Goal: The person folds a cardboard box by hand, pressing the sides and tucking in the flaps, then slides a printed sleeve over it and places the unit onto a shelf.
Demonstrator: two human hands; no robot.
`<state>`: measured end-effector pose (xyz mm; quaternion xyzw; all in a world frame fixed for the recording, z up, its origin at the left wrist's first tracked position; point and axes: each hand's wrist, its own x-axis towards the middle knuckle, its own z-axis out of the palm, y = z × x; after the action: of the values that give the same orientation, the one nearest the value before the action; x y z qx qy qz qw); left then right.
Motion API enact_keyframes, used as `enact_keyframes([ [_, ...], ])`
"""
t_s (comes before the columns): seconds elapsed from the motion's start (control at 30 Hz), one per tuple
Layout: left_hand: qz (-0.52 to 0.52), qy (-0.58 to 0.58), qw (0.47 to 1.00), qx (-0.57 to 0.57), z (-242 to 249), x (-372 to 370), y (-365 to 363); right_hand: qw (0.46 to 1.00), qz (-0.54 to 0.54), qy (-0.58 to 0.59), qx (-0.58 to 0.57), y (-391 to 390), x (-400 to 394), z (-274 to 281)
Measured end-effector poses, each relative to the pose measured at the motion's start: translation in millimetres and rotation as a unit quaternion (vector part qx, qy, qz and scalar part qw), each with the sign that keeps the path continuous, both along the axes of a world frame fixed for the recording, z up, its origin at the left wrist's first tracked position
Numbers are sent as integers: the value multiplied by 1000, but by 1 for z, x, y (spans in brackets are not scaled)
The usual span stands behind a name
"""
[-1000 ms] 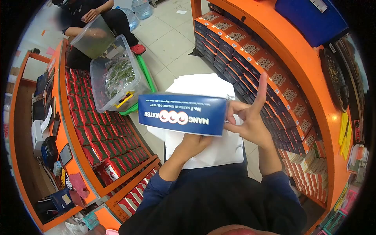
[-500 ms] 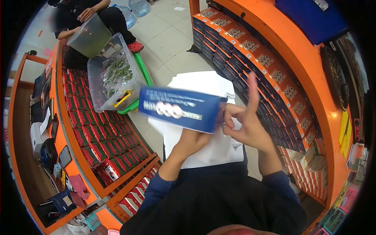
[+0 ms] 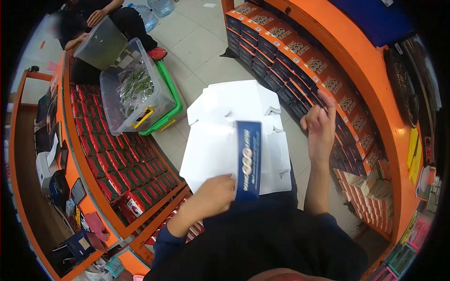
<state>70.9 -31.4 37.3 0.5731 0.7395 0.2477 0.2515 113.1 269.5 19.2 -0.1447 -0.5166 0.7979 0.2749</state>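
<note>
My left hand (image 3: pixel 215 194) grips a blue printed carton (image 3: pixel 248 160) by its lower end, and the carton stands on end above a stack of flat white box blanks (image 3: pixel 220 136) on my lap. My right hand (image 3: pixel 321 129) is lifted off to the right, fingers loosely spread, holding nothing, close to the blue and orange boxes on the right shelf (image 3: pixel 323 79).
An orange shelf of red boxes (image 3: pixel 117 164) runs along my left. A clear plastic bin (image 3: pixel 136 91) with green packets sits on a green crate. Another person sits beyond it with a clear tub (image 3: pixel 101 44). Phones and small devices lie on the far left counter (image 3: pixel 54 154).
The carton has turned from lying sideways at chest height to standing on end, lower, held by the left hand alone. My right hand let go of it and moved right toward the shelf.
</note>
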Motion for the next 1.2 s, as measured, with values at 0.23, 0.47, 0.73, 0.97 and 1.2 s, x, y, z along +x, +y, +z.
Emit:
enact_keyframes([
  [0.23,-61,136,986,-80,32,37,-8,942,127,-35,307,-9,-35,8],
  [0.47,-26,163,985,-48,24,43,-11,830,212,217,-469,-11,-50,15],
  [0.73,121,320,936,-79,-21,-18,-28,820,203,244,-477,-19,-45,26],
  [0.97,323,472,795,203,-27,-24,-25,939,143,200,-241,-8,-46,4],
  [1.2,359,-91,922,108,-38,-93,-46,864,339,-94,361,-1,-60,-13],
])
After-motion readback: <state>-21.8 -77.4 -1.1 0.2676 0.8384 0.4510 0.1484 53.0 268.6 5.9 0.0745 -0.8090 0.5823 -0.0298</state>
